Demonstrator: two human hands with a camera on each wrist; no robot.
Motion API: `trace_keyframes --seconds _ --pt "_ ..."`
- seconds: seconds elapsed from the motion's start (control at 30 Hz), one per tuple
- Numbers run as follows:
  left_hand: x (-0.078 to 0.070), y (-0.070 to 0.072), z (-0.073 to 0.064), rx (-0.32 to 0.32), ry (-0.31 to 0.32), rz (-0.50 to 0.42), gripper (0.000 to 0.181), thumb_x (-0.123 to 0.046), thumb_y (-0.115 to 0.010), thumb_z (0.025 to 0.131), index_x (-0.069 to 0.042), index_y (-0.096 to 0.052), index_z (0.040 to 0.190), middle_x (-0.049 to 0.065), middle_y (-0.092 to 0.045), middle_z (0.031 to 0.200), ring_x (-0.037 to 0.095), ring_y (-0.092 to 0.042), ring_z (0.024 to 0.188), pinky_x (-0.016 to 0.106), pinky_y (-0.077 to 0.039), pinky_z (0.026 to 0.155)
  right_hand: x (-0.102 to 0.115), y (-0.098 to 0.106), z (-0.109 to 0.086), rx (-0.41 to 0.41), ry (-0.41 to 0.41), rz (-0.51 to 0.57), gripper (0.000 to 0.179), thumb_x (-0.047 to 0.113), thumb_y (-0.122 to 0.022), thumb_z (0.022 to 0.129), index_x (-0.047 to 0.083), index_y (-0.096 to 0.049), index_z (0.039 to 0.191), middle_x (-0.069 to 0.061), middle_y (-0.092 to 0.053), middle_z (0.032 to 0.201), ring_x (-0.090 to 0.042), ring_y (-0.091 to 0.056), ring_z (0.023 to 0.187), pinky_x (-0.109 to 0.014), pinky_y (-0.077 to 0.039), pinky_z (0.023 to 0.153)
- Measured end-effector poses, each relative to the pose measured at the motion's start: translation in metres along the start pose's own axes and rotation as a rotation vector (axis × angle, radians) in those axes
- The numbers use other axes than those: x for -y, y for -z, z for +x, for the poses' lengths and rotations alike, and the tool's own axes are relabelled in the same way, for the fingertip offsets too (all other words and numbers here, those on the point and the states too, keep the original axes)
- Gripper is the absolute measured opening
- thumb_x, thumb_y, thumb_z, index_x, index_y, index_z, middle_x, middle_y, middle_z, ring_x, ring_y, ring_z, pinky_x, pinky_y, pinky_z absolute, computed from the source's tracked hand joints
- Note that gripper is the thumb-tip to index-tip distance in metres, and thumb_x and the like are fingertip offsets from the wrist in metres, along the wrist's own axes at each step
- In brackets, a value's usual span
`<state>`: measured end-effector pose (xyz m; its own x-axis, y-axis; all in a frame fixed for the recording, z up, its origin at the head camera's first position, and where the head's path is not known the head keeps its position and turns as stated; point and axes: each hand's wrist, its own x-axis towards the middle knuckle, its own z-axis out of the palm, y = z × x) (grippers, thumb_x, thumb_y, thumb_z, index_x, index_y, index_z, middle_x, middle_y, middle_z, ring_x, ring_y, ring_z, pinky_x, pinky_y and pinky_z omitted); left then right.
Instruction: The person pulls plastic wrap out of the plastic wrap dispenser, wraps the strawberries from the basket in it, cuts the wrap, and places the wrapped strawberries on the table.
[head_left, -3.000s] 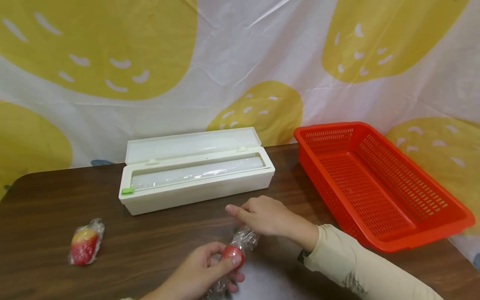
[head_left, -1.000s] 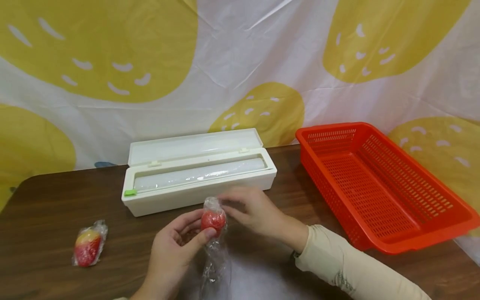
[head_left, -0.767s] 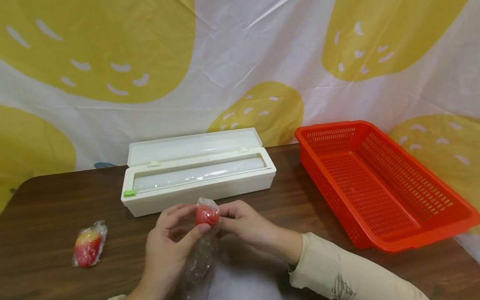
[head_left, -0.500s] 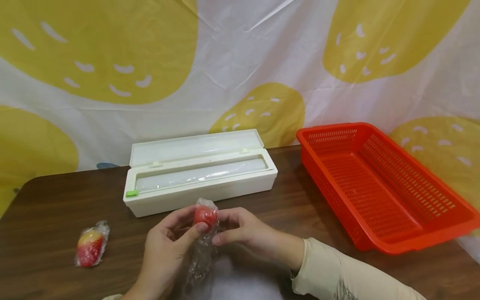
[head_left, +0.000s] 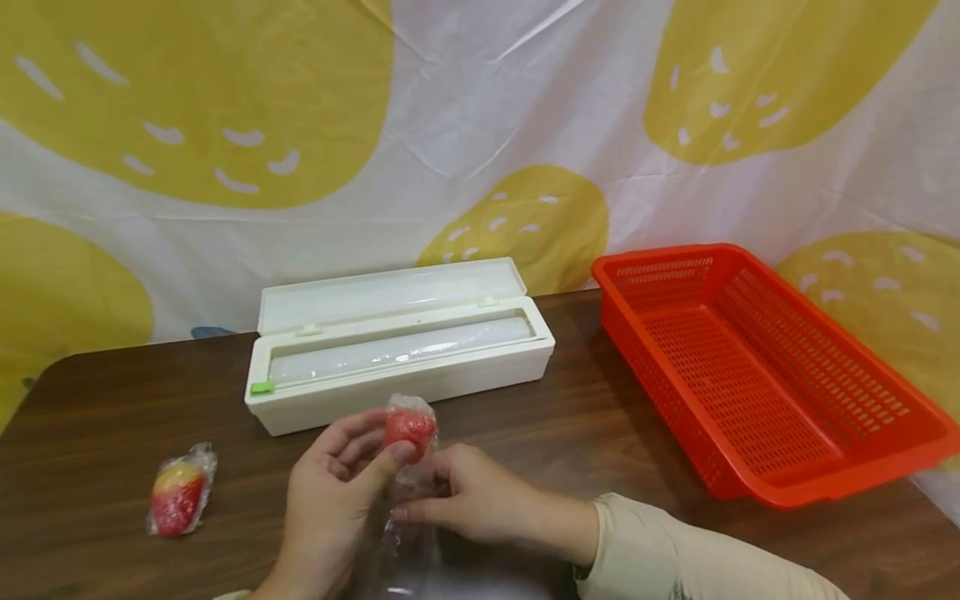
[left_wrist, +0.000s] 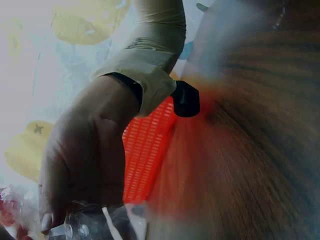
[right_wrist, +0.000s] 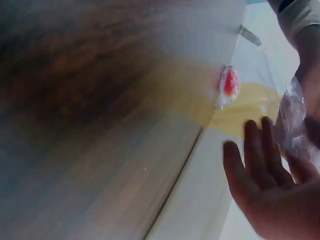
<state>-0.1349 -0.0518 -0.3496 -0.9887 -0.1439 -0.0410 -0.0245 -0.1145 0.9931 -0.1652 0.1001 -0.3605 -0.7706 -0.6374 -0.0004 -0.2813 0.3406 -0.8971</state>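
Pinching small, rounded red object [head_left: 409, 427] with left hand [head_left: 333, 479], probably steadying it for right hand [head_left: 483, 500] at clear, crinkled plastic film [head_left: 413, 478]; unable to tell right grip's closure.

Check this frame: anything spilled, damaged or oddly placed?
Nothing looks spilled or damaged. Only the red slotted basket stands out: it sits askew to the white cling-film box, its rim seemingly past the table edge.

White box [head_left: 465, 375]: blocks straight ahead (raised lid [head_left: 390, 296] behind).
Red basket [head_left: 652, 382]: walls off my right.
Tabletop [head_left: 247, 492]: my left hand [head_left: 330, 483] has sideways room up to the wrapped red-and-yellow piece [head_left: 177, 498].
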Motion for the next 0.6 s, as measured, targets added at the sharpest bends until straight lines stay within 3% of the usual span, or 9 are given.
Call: trace_keyframes --seconds 0.07,0.13,0.2,0.27,0.33,0.4,0.47,0.53,0.6 --pt "0.000 0.000 -0.001 0.040 0.025 0.057 0.042 -0.010 -0.071 0.084 -0.003 -0.056 0.123 -0.012 -0.072 0.088 0.000 -0.064 0.085 0.016 -0.052 0.071 -0.002 0.000 0.000 -0.074 0.057 -0.092 0.011 0.008 -0.068 0.083 -0.002 -0.069 0.088 -0.004 -0.064 0.069 0.005 -0.047 0.060 -0.013 -0.042 0.056" --pt "0.001 0.001 -0.003 0.062 0.026 0.116 0.042 -0.013 -0.070 0.085 -0.002 -0.058 0.124 -0.011 -0.073 0.089 0.000 -0.063 0.082 0.017 -0.052 0.070 -0.004 0.004 0.000 -0.164 0.152 -0.255 0.006 0.006 -0.068 0.080 0.002 -0.069 0.084 0.001 -0.059 0.066 0.002 -0.045 0.059 -0.013 -0.039 0.054" --pt "0.002 0.002 -0.005 0.058 0.018 0.148 0.040 -0.013 -0.071 0.084 0.000 -0.062 0.121 -0.011 -0.073 0.090 0.000 -0.064 0.081 0.016 -0.052 0.070 -0.006 0.011 0.002 -0.274 0.316 -0.496 0.008 0.006 -0.070 0.075 0.008 -0.071 0.083 0.003 -0.063 0.070 0.000 -0.051 0.064 -0.015 -0.042 0.061" --pt "0.003 0.004 -0.007 0.034 0.000 0.165 0.040 -0.011 -0.073 0.082 0.002 -0.064 0.118 -0.011 -0.074 0.089 0.000 -0.065 0.079 0.017 -0.053 0.070 -0.009 0.020 0.006 -0.437 0.507 -0.775 0.013 0.008 -0.073 0.073 0.016 -0.072 0.083 0.007 -0.065 0.075 -0.004 -0.056 0.069 -0.020 -0.046 0.072" --pt "0.004 0.006 -0.007 0.027 0.004 0.156 0.040 -0.009 -0.074 0.080 0.003 -0.064 0.117 -0.010 -0.074 0.087 0.000 -0.066 0.078 0.017 -0.053 0.069 -0.012 0.029 0.011 -0.599 0.657 -0.966 0.016 0.009 -0.075 0.072 0.022 -0.073 0.081 0.009 -0.063 0.074 -0.008 -0.057 0.071 -0.026 -0.046 0.077" --pt "0.004 0.005 -0.007 0.031 0.020 0.166 0.041 -0.009 -0.074 0.079 0.003 -0.064 0.117 -0.004 -0.075 0.090 0.000 -0.066 0.078 0.017 -0.054 0.069 -0.014 0.035 0.015 -0.697 0.758 -1.050 0.019 0.011 -0.077 0.072 0.025 -0.074 0.084 0.009 -0.062 0.075 -0.010 -0.059 0.073 -0.031 -0.046 0.081" --pt "0.005 0.005 -0.008 0.048 0.033 0.203 0.039 -0.010 -0.075 0.079 0.003 -0.065 0.115 0.003 -0.075 0.093 0.001 -0.065 0.077 0.017 -0.053 0.068 -0.015 0.036 0.016 -0.708 0.806 -1.075 0.019 0.014 -0.079 0.070 0.026 -0.073 0.084 0.009 -0.061 0.076 -0.010 -0.058 0.074 -0.032 -0.047 0.082" --pt "0.007 0.006 -0.009 0.075 0.030 0.253 0.038 -0.010 -0.075 0.079 0.001 -0.066 0.114 0.009 -0.074 0.098 0.002 -0.064 0.076 0.018 -0.052 0.067 -0.014 0.035 0.014 -0.687 0.801 -1.075 0.021 0.013 -0.080 0.069 0.024 -0.073 0.085 0.008 -0.063 0.078 -0.010 -0.059 0.076 -0.031 -0.047 0.083" --pt "0.008 0.007 -0.011 0.082 0.010 0.315 0.038 -0.013 -0.076 0.078 -0.002 -0.067 0.113 0.010 -0.073 0.101 0.003 -0.063 0.075 0.019 -0.051 0.065 -0.010 0.033 0.010 -0.660 0.722 -1.076 0.028 0.014 -0.081 0.066 0.023 -0.072 0.091 0.007 -0.065 0.086 -0.012 -0.060 0.083 -0.032 -0.047 0.083"
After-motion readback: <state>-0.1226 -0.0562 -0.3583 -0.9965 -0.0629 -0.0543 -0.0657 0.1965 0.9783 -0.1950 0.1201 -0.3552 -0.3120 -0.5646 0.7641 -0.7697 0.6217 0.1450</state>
